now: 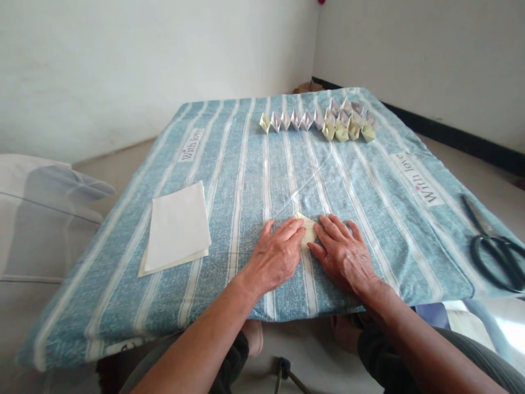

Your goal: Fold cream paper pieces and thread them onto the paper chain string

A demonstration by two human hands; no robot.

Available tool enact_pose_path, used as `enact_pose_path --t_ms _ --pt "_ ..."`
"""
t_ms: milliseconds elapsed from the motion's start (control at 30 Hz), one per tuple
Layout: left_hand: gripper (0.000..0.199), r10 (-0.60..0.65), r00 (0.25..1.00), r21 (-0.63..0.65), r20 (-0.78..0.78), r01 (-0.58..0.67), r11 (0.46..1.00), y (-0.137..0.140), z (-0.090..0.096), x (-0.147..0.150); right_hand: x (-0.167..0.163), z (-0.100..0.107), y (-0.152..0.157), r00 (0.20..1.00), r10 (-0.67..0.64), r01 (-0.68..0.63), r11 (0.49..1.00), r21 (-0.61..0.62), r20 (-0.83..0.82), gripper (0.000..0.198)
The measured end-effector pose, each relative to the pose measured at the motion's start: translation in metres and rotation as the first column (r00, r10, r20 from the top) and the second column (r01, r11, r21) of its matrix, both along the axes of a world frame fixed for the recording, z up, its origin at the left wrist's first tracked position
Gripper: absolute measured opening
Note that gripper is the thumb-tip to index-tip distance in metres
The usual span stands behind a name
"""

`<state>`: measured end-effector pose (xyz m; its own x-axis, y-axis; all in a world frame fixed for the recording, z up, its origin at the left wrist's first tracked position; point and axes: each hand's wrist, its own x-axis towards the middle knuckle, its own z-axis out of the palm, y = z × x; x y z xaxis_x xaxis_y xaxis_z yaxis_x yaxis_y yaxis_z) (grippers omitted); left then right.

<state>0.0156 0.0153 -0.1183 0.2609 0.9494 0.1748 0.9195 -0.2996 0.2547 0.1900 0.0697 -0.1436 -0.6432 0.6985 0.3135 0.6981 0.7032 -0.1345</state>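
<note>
1. Centrally, low in frame: left hand (275,255) and right hand (341,253) lie flat, fingers spread, pressing a small folded paper (308,229) onto the striped cloth (246,180).
2. Paper peeks out between both hands.
3. Left of frame: paper stack (176,229).
4. Upper centre: row of folded boats (320,121).
5. Right edge: scissors (494,246).

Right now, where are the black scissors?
In the head view, the black scissors lie at the right edge of the striped cloth, right of the right hand.
</note>
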Motion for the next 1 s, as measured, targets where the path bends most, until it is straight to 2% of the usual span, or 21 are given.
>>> enact_pose_path --t_ms 233,400,533,700,1000 --pt "0.024 0.037 0.996 0.062 0.08 -0.042 0.997 0.006 0.0 0.0 0.003 0.001 0.005 0.996 -0.089 0.09 0.995 0.049 -0.03 0.041" --pt "0.022 0.06 0.989 0.151 0.135 -0.081 0.985 0.02 -0.002 0.001 0.005 0.008 0.013 0.992 -0.111 0.113 0.993 0.025 -0.059 0.029" --pt "0.019 0.118 0.987 0.117 0.112 -0.131 0.984 0.028 0.0 0.001 0.007 0.013 0.015 0.991 -0.108 0.108 0.994 -0.012 -0.073 0.019" --pt "0.016 0.107 0.993 0.062 0.047 -0.11 0.992 0.033 0.006 0.001 0.008 0.02 0.014 0.989 -0.125 0.121 0.991 -0.059 -0.077 0.012" --pt "0.015 0.105 0.994 0.116 -0.013 -0.103 0.988 0.038 0.006 -0.001 0.007 0.024 0.015 0.984 -0.124 0.106 0.985 -0.14 -0.126 0.014"
